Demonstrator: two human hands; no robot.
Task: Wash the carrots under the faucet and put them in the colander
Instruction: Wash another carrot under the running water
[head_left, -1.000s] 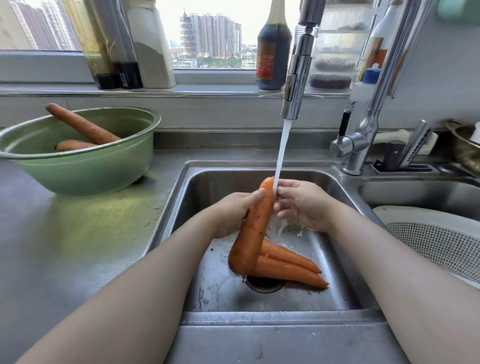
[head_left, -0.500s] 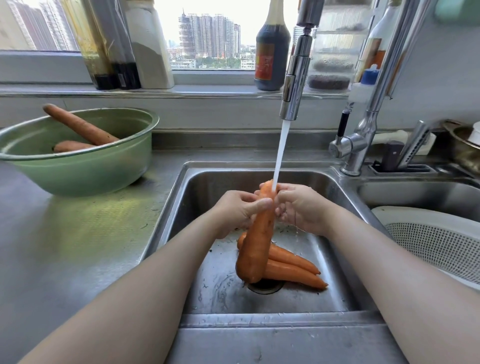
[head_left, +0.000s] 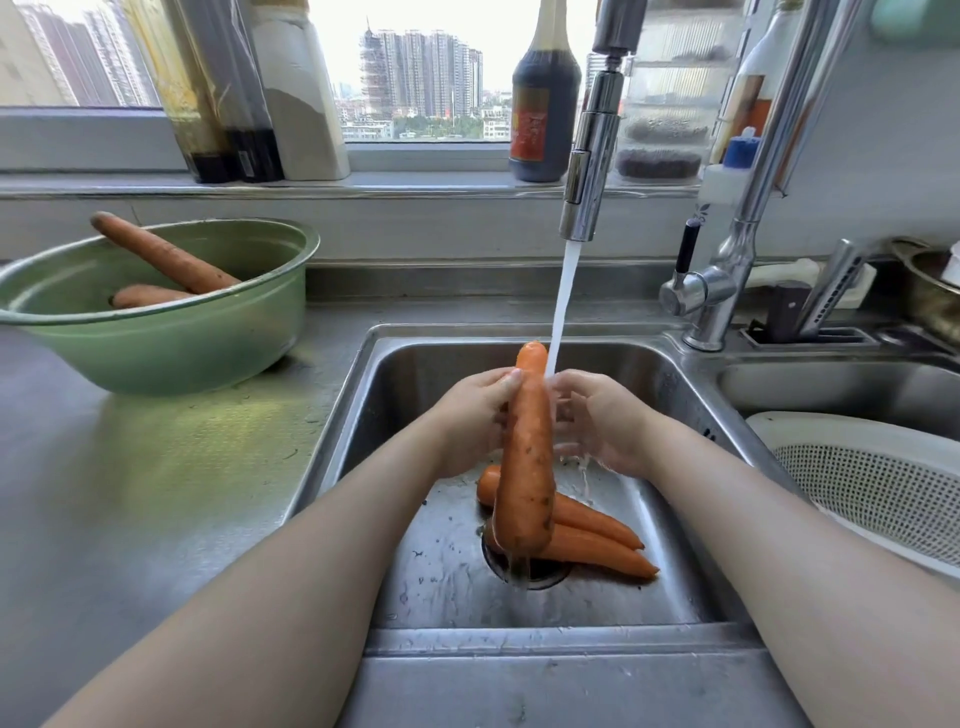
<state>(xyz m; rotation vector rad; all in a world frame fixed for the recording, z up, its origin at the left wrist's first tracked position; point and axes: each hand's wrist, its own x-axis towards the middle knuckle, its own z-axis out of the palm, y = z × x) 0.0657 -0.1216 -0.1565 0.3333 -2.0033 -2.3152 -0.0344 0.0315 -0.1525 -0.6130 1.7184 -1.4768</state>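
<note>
The steel worktop (head_left: 130, 493) carried a green bowl (head_left: 156, 353) at far left, with two unwashed carrots (head_left: 161, 254) leaning inside it. The sink (head_left: 415, 364) sat in the middle, and the white colander (head_left: 857, 483) sat in the neighbouring basin to the right, nothing showing in the part of it in view. The faucet (head_left: 592, 156) ran a thin stream (head_left: 563, 301) down onto the top of the held carrot (head_left: 524, 467). That carrot stood nearly upright over the drain, narrow tip up and thick end down and dripping. Two more carrots (head_left: 597, 540) lay flat on the sink floor just behind it, tips pointing right. The left hand (head_left: 472, 415) had its grip closed around the carrot's upper part, so most of the carrot's length hung below the grip. The right hand (head_left: 608, 421) lay against the opposite flank with fingers loosely spread in the water, holding nothing firmly. The colander lay to the right, so the right hand was much the nearer to it. The transfer would likely call for swinging the carrot's long axis from upright to lying flat, across the divider.
</note>
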